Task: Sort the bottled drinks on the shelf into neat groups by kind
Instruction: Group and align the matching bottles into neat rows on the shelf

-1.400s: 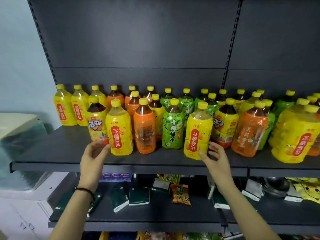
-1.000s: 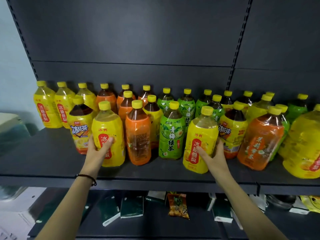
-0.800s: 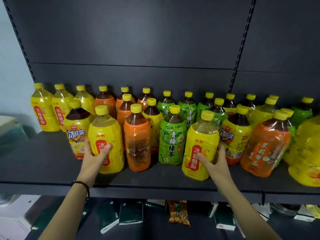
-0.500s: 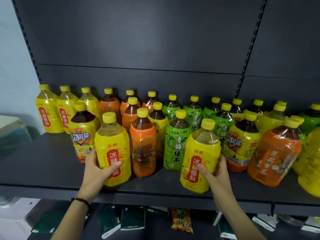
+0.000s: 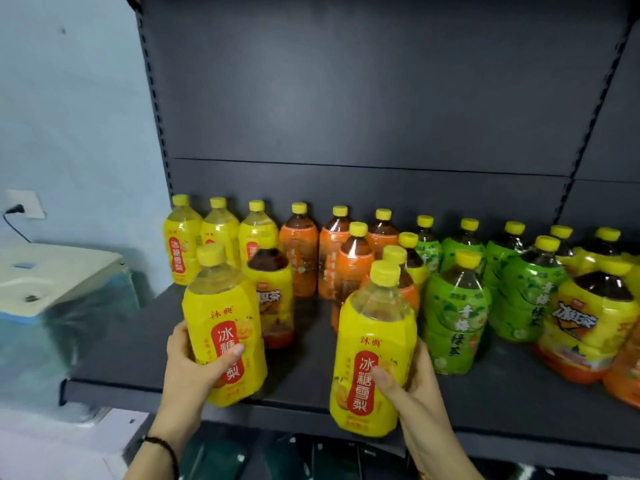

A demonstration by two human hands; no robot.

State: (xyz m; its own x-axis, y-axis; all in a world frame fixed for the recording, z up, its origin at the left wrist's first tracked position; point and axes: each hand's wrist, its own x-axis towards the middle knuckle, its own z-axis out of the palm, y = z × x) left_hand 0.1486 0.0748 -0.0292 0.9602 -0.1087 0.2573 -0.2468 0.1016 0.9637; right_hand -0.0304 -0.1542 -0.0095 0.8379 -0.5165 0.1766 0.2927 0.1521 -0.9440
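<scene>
My left hand [image 5: 194, 368] grips a yellow pear-drink bottle [image 5: 225, 306] with a red label, lifted near the shelf's front left. My right hand [image 5: 412, 379] grips a second yellow pear-drink bottle [image 5: 375, 341], held out past the shelf's front edge. Three matching yellow bottles [image 5: 218, 233] stand in the back row at the left. To their right stand orange bottles [image 5: 299, 251], then green tea bottles [image 5: 457, 306]. An iced-tea bottle [image 5: 273, 289] with dark liquid stands behind my left bottle; another iced-tea bottle [image 5: 588, 317] is at the right.
The dark shelf board [image 5: 138, 348] has bare room at its front left. A dark back panel [image 5: 346, 98] rises behind the bottles. Left of the shelf stands a white and blue appliance [image 5: 52, 289] under a wall socket [image 5: 26, 204]. A lower shelf [image 5: 277, 459] holds blurred goods.
Both hands closed round the two yellow bottles and lifted them off the shelf, toward me and leftward. The view swung left, showing the wall and appliance.
</scene>
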